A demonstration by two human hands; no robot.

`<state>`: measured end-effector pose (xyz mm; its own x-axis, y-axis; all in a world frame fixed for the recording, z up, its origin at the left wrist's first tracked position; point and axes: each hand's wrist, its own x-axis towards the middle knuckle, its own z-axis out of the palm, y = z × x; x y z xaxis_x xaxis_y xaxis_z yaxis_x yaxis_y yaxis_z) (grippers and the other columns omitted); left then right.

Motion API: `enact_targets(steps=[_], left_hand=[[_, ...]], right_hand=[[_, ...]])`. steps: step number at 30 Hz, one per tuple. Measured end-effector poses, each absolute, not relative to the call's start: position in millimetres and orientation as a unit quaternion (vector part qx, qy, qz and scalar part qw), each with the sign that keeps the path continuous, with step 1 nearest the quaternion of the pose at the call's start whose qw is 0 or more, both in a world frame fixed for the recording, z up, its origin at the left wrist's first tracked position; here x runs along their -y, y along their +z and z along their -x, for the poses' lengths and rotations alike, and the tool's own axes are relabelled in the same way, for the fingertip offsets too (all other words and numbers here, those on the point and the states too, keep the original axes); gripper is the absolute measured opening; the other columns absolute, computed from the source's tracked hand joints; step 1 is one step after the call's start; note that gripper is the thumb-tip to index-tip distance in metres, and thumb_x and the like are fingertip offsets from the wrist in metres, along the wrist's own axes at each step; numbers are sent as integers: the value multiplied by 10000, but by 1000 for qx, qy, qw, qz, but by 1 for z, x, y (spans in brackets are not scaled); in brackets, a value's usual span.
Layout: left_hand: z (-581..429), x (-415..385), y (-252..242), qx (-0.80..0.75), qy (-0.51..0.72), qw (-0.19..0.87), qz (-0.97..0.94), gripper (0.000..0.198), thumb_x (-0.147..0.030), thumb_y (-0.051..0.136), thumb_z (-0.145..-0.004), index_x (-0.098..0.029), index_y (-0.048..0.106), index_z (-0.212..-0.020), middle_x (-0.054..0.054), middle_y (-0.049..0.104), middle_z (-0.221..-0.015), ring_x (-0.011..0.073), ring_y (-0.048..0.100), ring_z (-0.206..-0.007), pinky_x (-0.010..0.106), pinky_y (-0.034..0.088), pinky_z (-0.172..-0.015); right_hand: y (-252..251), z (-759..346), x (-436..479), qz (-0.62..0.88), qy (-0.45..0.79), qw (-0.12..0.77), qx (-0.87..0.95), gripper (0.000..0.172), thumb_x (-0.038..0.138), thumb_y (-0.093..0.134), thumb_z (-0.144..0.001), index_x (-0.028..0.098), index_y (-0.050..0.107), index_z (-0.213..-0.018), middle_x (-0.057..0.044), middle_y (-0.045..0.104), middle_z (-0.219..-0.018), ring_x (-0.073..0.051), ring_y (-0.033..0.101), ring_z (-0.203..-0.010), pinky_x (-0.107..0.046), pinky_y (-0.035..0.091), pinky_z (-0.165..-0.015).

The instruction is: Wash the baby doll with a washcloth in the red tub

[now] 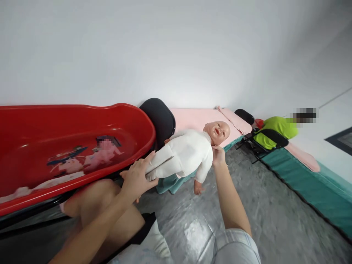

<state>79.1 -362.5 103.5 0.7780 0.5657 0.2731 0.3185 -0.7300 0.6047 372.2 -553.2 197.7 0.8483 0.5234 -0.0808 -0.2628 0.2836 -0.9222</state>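
A baby doll [189, 152] in a white bodysuit lies face up in the air between my two hands. Its bald head [218, 132] points to the right and its legs point left. My left hand [137, 178] is wrapped round the lower legs, close to the rim of the red tub [152, 135]. Under the doll's neck and the back of its head, my right hand [218, 154] gives support; its fingers are partly hidden. One doll arm hangs down over the floor.
Pink and dark blue shapes mark the tub's floor, and a whitish cloth [55, 183] lies along its near side. A black chair back [158, 119] stands beyond. Behind is a pink-covered bed [187, 117]. A person in a lime-green top [275, 128] sits far right near a green-draped bed [297, 187].
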Motion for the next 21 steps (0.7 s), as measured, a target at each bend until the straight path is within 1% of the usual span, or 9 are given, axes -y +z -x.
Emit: enact_targets(steps=[2,4,7,10,14,17,19,21], left_hand=[[-108,373,103,-230,222,269,-908,1013,-366,752,-757,-323,350,-1685,99,665,-1195,380,625,-1190,491,497,-1072],[-137,379,105,-227,217,254,-915,965,-357,759,-771,-288,400,-1664,117,662,-1201,383,622,-1188,490,492,-1069],[-179,384,106,-232,204,236,-921,909,-346,772,-788,-286,448,-1636,134,651,-1264,385,611,-1207,487,485,-1073],[-214,387,97,-243,192,229,-923,881,-314,775,-794,-283,469,-1620,148,637,-1328,383,599,-1234,487,484,-1078],[-246,387,76,-248,190,228,-922,879,-278,790,-797,-273,479,-1619,173,622,-1369,392,581,-1276,502,484,-1092],[-261,381,57,-242,191,232,-923,851,-279,794,-817,-252,492,-1612,180,597,-1424,391,567,-1324,500,478,-1119],[-265,377,44,-233,204,234,-922,823,-290,789,-851,-189,490,-1612,199,572,-1465,395,551,-1358,499,469,-1138],[-262,372,27,-214,229,233,-921,795,-323,779,-901,-126,482,-1612,228,525,-1524,403,518,-1406,501,443,-1172]], right_hand=[[198,-389,566,537,232,802,118,522,134,497,-620,183,750,-1074,-52,789,-1143,-197,733,-1172,-322,537,-1108],[197,-410,571,546,186,808,121,546,139,452,-632,183,735,-1097,-57,777,-1189,-167,721,-1198,-314,494,-1140],[194,-443,569,556,139,808,132,509,155,443,-648,213,715,-1075,-43,776,-1174,-144,694,-1256,-338,444,-1186],[186,-468,562,550,136,809,158,441,178,470,-645,231,717,-1007,-44,775,-1168,-149,675,-1292,-343,420,-1212],[173,-487,547,552,125,806,171,393,184,509,-635,233,738,-951,-63,785,-1138,-192,679,-1299,-324,447,-1199],[158,-495,533,572,113,793,177,389,210,523,-637,225,743,-957,-67,792,-1121,-227,706,-1241,-351,500,-1151],[146,-498,526,590,108,780,178,394,241,511,-669,183,739,-984,-94,790,-1123,-234,731,-1149,-359,535,-1084],[133,-502,521,611,95,767,172,361,258,514,-714,130,730,-973,-128,792,-1065,-221,737,-1052,-330,553,-1009]])
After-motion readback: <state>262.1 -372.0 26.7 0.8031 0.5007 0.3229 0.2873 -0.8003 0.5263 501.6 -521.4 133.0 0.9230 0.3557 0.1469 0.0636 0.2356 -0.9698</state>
